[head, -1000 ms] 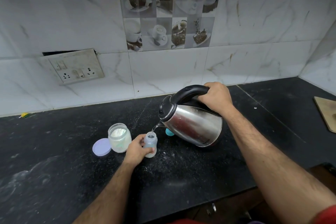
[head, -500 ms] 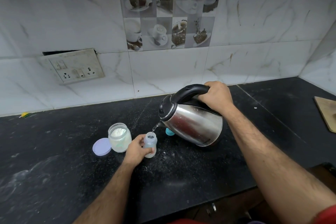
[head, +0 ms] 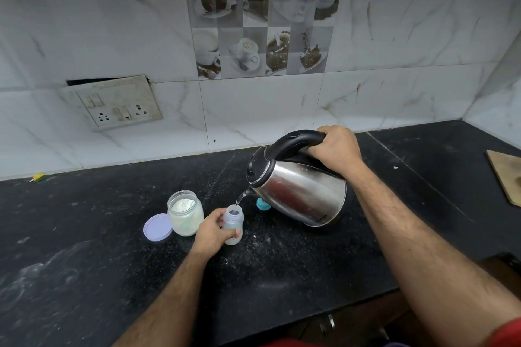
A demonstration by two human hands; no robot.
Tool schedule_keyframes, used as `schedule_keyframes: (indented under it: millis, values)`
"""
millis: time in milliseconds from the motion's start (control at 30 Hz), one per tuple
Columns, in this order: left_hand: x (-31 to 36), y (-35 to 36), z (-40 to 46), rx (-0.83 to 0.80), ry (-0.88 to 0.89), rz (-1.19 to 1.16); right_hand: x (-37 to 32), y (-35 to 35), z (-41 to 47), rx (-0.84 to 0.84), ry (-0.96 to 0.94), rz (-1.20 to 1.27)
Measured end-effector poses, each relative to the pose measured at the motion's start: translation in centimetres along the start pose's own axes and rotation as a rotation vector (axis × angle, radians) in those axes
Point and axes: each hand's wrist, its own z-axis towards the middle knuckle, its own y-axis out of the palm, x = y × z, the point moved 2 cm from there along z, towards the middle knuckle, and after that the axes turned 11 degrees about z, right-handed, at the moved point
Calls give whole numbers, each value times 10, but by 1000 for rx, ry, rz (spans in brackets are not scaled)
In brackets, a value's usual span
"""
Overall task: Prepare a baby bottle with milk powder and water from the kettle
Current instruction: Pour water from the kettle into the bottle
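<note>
Counter: black stone worktop (head: 98, 276) dusted with white powder, running under a white marble-tiled wall.
Far left wall: a socket plate (head: 114, 103) hanging crooked off the tiles.
Lid: a lilac jar lid (head: 158, 227) lying flat, just left of the jar and touching it.
Powder jar: an open glass jar (head: 185, 213) of white milk powder, upright, just left of my hand.
Left hand: my left hand (head: 212, 233) is wrapped round the baby bottle (head: 234, 222), thumb across its front, holding it upright on the counter.
Water: a thin stream (head: 239, 200) falls from the spout into the bottle's open mouth.
Teal piece: a small teal item (head: 262, 204) sits half hidden behind the kettle.
Kettle: a steel kettle (head: 301, 191) tipped left, off the counter.
Right hand: my right hand (head: 335, 149) is clenched round the kettle's black handle.
Far right: a wooden board (head: 507, 175) at the edge of view.
</note>
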Motion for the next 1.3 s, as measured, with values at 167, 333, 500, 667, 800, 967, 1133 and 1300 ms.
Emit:
schedule_keyframes:
  millis: [167, 333, 500, 667, 800, 967, 1133, 1300]
  values:
    - [-2, 0, 1, 2, 1, 15, 0, -1, 1, 5, -4, -1]
    - [-5, 0, 2, -2, 0, 28, 0, -1, 1, 4, 0, 3]
    - [-7, 1, 4, -1, 1, 14, 1, 0, 2, 2, -2, -6]
    - [-7, 1, 5, -1, -1, 5, 3, 2, 2, -1, 4, -16]
    - [-7, 2, 6, -5, 1, -3, 5, 4, 2, -6, 6, -15]
    - [-6, 2, 6, -5, 6, -2, 7, 10, 1, -12, 9, -28]
    - [-2, 3, 5, -11, 9, -17, 11, 17, -1, -30, 16, -24]
    - [0, 4, 6, -11, 23, -37, 14, 23, -3, -51, 25, -28]
